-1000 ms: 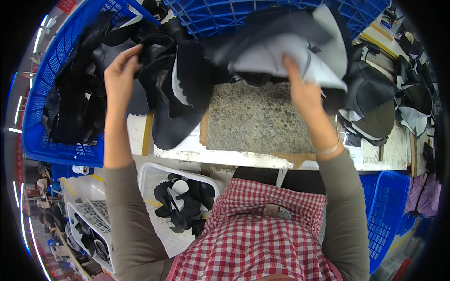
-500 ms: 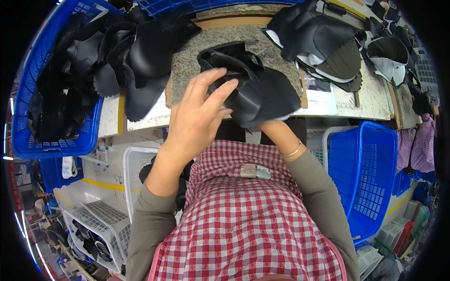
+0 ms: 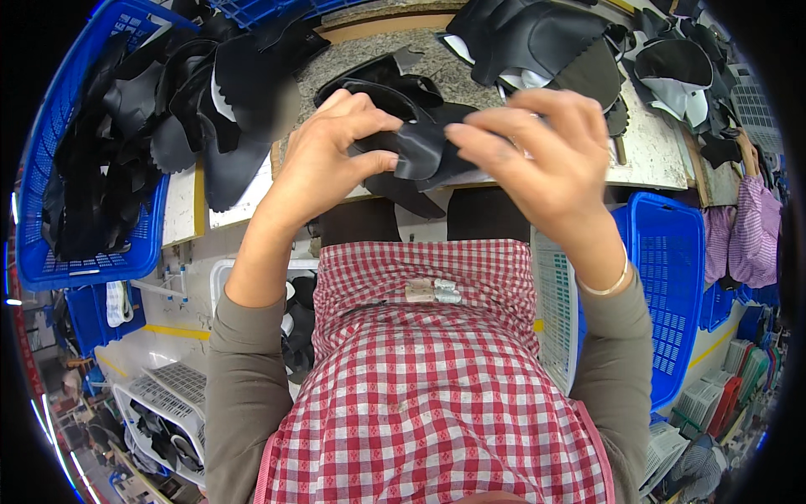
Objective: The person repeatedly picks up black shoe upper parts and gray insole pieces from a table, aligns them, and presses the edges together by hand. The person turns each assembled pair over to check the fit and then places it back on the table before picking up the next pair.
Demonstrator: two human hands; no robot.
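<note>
A black leather shoe upper (image 3: 419, 151) hangs partly over the front edge of the worktable, its flaps folded up and spread out. My left hand (image 3: 323, 160) pinches its near flap between thumb and fingers. At the upper's right side is my right hand (image 3: 546, 164), raised, with fingers bent and smeared by motion. Its fingertips are close to the leather; whether they grip anything cannot be made out. Behind the upper lies a speckled grey board (image 3: 357, 55).
More black uppers (image 3: 537, 42) are piled at the back right, and others (image 3: 243, 109) lie at the left beside a full blue basket (image 3: 92, 273). Blue crates (image 3: 672, 302) stand below the table on the right, a white basket (image 3: 222, 281) on the left. Another person's sleeve (image 3: 756, 218) shows far right.
My right hand has come out from under the upper and up to its right side. My left hand has closed on the flap. The upper has been turned and shifted left.
</note>
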